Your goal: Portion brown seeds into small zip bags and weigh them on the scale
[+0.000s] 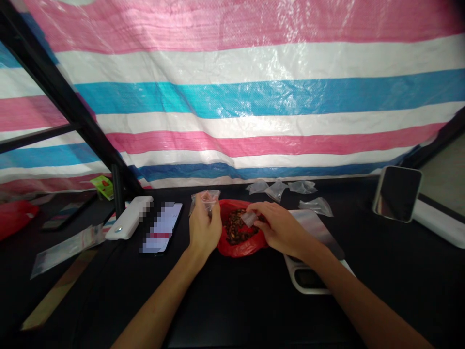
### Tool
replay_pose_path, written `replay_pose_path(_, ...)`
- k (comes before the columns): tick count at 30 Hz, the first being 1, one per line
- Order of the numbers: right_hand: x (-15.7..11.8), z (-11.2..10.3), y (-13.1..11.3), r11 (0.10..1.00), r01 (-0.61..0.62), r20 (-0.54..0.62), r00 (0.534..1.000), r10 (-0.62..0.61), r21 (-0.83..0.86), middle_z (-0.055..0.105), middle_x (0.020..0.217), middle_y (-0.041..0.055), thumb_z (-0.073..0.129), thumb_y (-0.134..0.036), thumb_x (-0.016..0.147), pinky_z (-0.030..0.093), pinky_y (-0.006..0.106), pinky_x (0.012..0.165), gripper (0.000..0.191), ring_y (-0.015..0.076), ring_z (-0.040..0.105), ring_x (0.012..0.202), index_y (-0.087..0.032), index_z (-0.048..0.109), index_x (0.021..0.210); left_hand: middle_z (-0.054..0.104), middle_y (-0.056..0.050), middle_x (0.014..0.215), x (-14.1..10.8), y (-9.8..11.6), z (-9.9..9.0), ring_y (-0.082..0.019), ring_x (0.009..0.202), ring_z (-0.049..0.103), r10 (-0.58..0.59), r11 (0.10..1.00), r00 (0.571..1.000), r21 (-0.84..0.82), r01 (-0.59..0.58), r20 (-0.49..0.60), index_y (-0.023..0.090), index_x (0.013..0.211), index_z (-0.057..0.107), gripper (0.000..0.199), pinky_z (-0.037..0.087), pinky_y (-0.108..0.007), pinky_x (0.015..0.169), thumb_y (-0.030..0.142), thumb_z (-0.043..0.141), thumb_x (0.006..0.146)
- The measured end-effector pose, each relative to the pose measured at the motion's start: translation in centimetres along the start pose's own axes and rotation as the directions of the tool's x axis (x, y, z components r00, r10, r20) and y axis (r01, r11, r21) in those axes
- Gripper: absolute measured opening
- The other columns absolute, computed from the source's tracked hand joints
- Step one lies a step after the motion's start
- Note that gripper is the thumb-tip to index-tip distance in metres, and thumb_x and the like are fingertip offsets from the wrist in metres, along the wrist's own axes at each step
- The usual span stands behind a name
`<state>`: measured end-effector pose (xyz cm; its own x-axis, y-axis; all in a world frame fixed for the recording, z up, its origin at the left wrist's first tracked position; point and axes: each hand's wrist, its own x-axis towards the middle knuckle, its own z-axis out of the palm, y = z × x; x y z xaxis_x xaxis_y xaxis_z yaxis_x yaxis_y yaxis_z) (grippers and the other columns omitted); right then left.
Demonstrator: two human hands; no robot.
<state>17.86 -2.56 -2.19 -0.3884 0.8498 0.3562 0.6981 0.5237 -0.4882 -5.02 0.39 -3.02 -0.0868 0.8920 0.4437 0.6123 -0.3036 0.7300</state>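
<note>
A red plastic bag (pixel 238 250) lies open in front of me, with small brown seed-like or bean-like pieces (pixel 235 228) inside. At its left rim my left hand (pixel 204 225) is closed on a clear plastic bag (pixel 214 195), held up by its top. Over the red bag's right side, my right hand (pixel 278 227) pinches a small translucent plastic piece (pixel 249 219), whose exact kind I cannot make out. Partly under my right forearm sits a white kitchen scale (pixel 295 271) with a metal plate (pixel 323 232).
Several small clear bags (pixel 276 190) lie at the back. To the left are a lit phone (pixel 170 223), a white power bank (pixel 127 220), flat plastic bags (pixel 67 249) and a metal ruler-like strip (pixel 58 291). A dark-screened device (pixel 397 194) stands right. Striped tarp (pixel 254 97) hangs behind.
</note>
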Motion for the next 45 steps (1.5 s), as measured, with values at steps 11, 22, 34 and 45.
replay_pose_path(11,-0.4,-1.2,-1.0,0.995,-0.071,0.229,0.970,0.085,-0.067,0.067,0.104,0.0016,0.066,-0.006,0.078,0.037,0.031,0.078,0.031,0.0198,0.060,0.090,-0.024,0.057,0.101,0.072,-0.012,0.092,-0.5,0.4,0.1,-0.028,0.082,0.072,-0.321,0.941,0.842,0.051,0.333,0.433,0.022,0.105,0.042,0.037,0.052,-0.035,0.073,0.037,0.069,0.086)
replay_pose_path(22,-0.8,-1.4,-0.9,0.984,-0.175,0.336,0.930,0.150,0.042,0.074,0.099,-0.0018,0.068,-0.017,0.084,0.039,0.028,0.069,0.039,0.0178,0.066,0.082,-0.029,0.062,0.121,0.063,0.002,0.071,0.4,1.9,-0.3,-0.010,0.055,0.057,-0.404,0.483,0.768,-0.597,0.640,0.497,0.016,0.091,0.058,0.023,0.050,-0.022,0.056,0.018,0.065,0.068)
replay_pose_path(34,-0.8,-0.2,-0.9,0.982,-0.152,0.229,0.958,0.174,-0.110,0.064,0.116,0.0034,0.061,-0.018,0.089,0.041,0.029,0.072,0.027,0.0163,0.065,0.081,-0.025,0.062,0.115,0.066,-0.001,0.089,-0.5,-1.1,1.7,-0.016,0.078,0.065,-0.184,0.867,0.923,-0.387,0.314,0.337,0.020,0.103,0.053,0.026,0.052,-0.029,0.076,0.013,0.061,0.079)
replay_pose_path(45,-0.8,-0.4,-1.1,0.971,-0.145,0.178,0.968,0.179,-0.189,0.058,0.124,0.0056,0.057,-0.018,0.090,0.045,0.031,0.072,0.025,0.0148,0.063,0.077,-0.023,0.061,0.114,0.068,0.000,0.077,0.5,0.7,0.2,-0.013,0.056,0.059,-0.357,0.656,0.822,-0.507,0.559,0.444,0.018,0.099,0.061,0.026,0.048,-0.023,0.053,0.021,0.065,0.074)
